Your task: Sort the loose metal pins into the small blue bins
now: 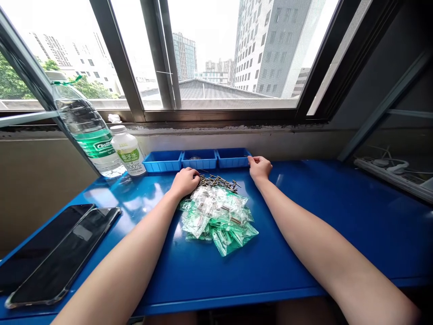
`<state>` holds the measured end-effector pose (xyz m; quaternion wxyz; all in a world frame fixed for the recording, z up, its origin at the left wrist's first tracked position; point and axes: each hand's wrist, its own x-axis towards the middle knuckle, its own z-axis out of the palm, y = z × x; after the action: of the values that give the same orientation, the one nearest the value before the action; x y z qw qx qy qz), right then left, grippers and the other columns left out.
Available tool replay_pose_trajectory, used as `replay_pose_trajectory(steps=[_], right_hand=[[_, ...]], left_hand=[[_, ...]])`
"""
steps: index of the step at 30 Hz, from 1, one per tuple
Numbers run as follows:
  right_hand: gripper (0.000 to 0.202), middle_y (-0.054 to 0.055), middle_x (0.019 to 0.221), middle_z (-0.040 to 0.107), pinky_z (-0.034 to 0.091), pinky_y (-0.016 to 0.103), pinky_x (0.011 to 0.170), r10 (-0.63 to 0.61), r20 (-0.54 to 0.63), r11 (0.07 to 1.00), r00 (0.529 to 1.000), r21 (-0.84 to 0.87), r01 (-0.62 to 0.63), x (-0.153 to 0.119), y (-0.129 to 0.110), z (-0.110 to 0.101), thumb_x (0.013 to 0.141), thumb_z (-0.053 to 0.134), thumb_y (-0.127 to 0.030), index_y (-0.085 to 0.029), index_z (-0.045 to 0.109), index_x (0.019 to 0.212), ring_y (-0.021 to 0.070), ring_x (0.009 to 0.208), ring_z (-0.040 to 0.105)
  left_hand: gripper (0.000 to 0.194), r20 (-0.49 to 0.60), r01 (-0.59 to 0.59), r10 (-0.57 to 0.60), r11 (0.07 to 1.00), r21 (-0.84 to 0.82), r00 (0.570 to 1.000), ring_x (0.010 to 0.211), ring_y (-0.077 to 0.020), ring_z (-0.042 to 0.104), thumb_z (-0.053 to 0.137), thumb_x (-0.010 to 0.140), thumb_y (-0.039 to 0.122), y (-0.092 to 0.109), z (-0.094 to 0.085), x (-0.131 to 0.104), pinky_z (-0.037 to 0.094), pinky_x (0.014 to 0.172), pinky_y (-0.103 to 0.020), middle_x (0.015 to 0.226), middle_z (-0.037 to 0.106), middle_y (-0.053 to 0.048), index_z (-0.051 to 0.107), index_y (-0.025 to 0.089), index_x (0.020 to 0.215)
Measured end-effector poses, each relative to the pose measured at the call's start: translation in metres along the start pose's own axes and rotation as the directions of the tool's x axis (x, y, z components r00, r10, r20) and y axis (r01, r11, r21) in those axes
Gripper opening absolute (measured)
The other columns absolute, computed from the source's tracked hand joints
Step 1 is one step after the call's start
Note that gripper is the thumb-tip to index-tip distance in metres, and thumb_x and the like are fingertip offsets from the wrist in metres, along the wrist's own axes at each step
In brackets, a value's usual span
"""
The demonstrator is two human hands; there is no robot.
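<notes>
— While the left grip (185, 182) is touching the metal pieces (218, 182), is it closed?
— One cannot tell; the right grip (260, 168) has fingertips together beside the rightmost blue bin (232, 161), any pinched thing unclear.

Two phones (64, 257), a water bottle (89, 126) and a smaller bottle (129, 151) sit below a window (219, 54).

Counts three blue bins (233, 162) behind one packet pile (219, 216), two bottles (130, 151) and two dark-screened devices (67, 262) left of it, two hands (260, 168) near its far end.
</notes>
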<state>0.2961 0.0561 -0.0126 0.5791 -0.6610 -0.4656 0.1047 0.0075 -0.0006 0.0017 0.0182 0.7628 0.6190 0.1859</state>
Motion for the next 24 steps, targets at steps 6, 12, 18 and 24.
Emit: replay_pose_trajectory(steps=[6,12,18,24], right_hand=[[0.028,0.011,0.076,0.075,0.053,0.036,0.074,-0.004,0.064,0.996,0.998,0.084,-0.001,0.0,0.003,0.001,0.082,0.061,-0.042,-0.016,0.072,0.08,0.0259,0.074,0.071],[0.024,0.01,0.069,0.074,0.053,0.034,0.073,0.001,0.083,0.999,0.997,0.04,-0.004,-0.008,-0.012,-0.005,0.081,0.058,-0.037,-0.018,0.07,0.072,0.0243,0.07,0.07],[0.011,0.0,0.055,0.065,0.047,0.026,0.063,-0.1,0.502,0.993,0.859,-0.001,0.117,-0.019,-0.022,-0.008,0.069,0.062,-0.027,-0.019,0.068,0.064,0.0169,0.059,0.062],[0.015,-0.003,0.053,0.06,0.037,0.022,0.053,-0.236,0.733,0.948,0.637,0.03,0.316,-0.024,-0.022,-0.014,0.065,0.065,-0.031,-0.019,0.065,0.056,0.0111,0.054,0.053]], left_hand=[[0.038,0.001,-0.002,0.002,1.0,0.005,1.0,0.108,-0.0269,0.062,0.042,0.087,0.029,0.0,-0.001,0.0,0.049,0.097,-0.037,0.112,0.07,-0.009,0.075,0.019,0.102],[0.038,-0.007,-0.006,0.006,1.0,-0.004,1.0,0.107,-0.0269,0.062,0.042,0.087,0.028,0.0,-0.001,0.0,0.05,0.097,-0.037,0.111,0.07,-0.009,0.076,0.02,0.101],[0.038,-0.004,-0.011,0.011,1.0,0.01,1.0,0.107,-0.0275,0.062,0.042,0.087,0.029,-0.001,-0.001,0.0,0.05,0.097,-0.038,0.112,0.07,-0.009,0.076,0.019,0.102],[0.038,0.004,-0.008,0.008,1.0,0.017,1.0,0.107,-0.0277,0.062,0.042,0.088,0.028,0.0,-0.003,-0.001,0.049,0.097,-0.038,0.112,0.07,-0.009,0.076,0.019,0.102]])
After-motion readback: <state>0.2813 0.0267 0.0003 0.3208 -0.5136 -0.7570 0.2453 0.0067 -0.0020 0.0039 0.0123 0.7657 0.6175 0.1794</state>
